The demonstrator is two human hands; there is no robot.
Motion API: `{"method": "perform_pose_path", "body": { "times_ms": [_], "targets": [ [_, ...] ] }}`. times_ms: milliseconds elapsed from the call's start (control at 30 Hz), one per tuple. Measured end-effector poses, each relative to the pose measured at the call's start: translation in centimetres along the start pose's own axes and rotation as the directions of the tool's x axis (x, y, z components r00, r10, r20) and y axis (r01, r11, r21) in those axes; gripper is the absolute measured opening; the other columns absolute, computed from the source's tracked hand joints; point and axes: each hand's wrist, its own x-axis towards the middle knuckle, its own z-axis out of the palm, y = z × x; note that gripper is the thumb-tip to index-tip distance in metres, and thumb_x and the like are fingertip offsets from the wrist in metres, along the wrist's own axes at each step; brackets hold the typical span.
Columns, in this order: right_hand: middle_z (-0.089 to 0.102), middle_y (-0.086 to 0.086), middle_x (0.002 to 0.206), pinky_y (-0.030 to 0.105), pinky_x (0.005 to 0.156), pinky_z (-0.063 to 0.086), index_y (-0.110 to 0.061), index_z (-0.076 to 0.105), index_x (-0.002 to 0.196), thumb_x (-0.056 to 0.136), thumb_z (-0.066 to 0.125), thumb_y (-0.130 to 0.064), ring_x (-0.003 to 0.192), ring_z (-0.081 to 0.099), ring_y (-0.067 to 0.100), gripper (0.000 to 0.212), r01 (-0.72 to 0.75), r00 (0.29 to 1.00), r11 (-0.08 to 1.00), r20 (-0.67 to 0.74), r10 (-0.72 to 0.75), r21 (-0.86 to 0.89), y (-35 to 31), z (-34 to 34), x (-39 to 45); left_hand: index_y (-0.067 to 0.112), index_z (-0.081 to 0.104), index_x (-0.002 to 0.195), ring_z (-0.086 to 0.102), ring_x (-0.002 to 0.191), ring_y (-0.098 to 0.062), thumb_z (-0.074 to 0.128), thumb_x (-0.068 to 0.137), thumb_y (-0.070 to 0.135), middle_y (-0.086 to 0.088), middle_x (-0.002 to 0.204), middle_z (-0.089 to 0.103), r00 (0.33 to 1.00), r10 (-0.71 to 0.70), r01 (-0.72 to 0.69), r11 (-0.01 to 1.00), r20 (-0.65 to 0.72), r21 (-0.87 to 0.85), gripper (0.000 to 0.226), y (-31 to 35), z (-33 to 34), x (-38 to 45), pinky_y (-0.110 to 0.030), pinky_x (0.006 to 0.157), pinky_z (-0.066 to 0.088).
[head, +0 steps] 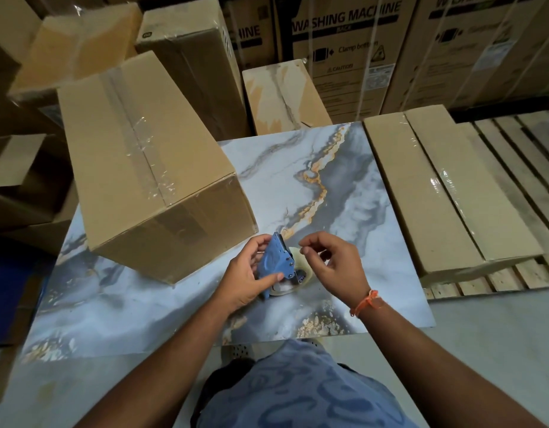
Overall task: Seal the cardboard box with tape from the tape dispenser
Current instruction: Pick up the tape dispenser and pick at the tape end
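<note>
Gripping blue tape dispenser (274,264) in left hand (247,281), just right of cardboard box (149,168) w/ seam already taped; right hand (332,261) pinching at tape end, risk: film tears/re-sticks to roll.

You've got 2 hands in frame: left hand (247,274), right hand (335,264). 1 blue tape dispenser (274,261) with 1 clear tape roll (298,267). 1 taped cardboard box (149,168) on 1 marble-pattern tabletop (344,193). 1 orange wrist thread (366,302). 1 wooden pallet (520,168).
</note>
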Motion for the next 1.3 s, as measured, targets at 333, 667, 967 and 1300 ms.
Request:
{"method": "perform_pose_path", "body": {
  "times_ms": [333,667,967,1300],
  "targets": [
    [0.072,-0.004,0.114,0.04,0.08,0.056,-0.017,0.06,0.128,0.081,0.061,0.005,0.11,0.064,0.002,0.052,-0.081,0.93,0.996,0.363,0.062,0.037,0.0,-0.4,2.1,0.025,0.054,0.133,0.061,0.127,-0.017,0.089,0.07,0.01,0.002,0.129,0.063,0.996,-0.065,0.068,0.996,0.064,-0.054,0.074,-0.7,-0.5,-1.0,-0.033,0.107,0.052],
    [0.071,-0.005,0.12,0.029,0.075,0.056,-0.02,0.059,0.132,0.08,0.06,0.003,0.116,0.062,0.007,0.057,-0.037,0.862,0.998,0.506,0.002,0.059,-0.6,0.8,3.0,0.014,0.05,0.136,0.059,0.122,-0.009,0.08,0.08,-0.011,-0.015,0.135,0.056,0.989,-0.1,0.105,0.994,0.109,-0.04,0.069,-0.9,-2.9,-1.3,-0.031,0.094,0.058],
    [0.071,0.004,0.117,0.008,0.061,0.043,-0.014,0.056,0.134,0.08,0.059,0.01,0.09,0.056,0.003,0.059,-0.058,0.851,0.995,0.525,0.004,0.086,0.5,2.0,3.6,0.014,0.049,0.136,0.057,0.124,-0.012,0.083,0.075,0.002,-0.015,0.136,0.056,0.99,-0.097,0.104,0.992,0.098,-0.07,0.071,-0.9,-2.9,-1.3,-0.029,0.09,0.057],
    [0.061,0.002,0.106,0.018,0.069,0.049,-0.011,0.053,0.137,0.084,0.056,0.015,0.081,0.054,0.025,0.059,-0.215,0.831,0.938,0.555,0.028,0.274,1.4,2.6,4.2,0.013,0.048,0.138,0.052,0.135,-0.026,0.08,0.079,-0.007,-0.014,0.139,0.055,0.989,-0.087,0.099,0.99,0.118,-0.102,0.07,-0.8,-2.7,-1.0,-0.034,0.097,0.058]
  ]
}}
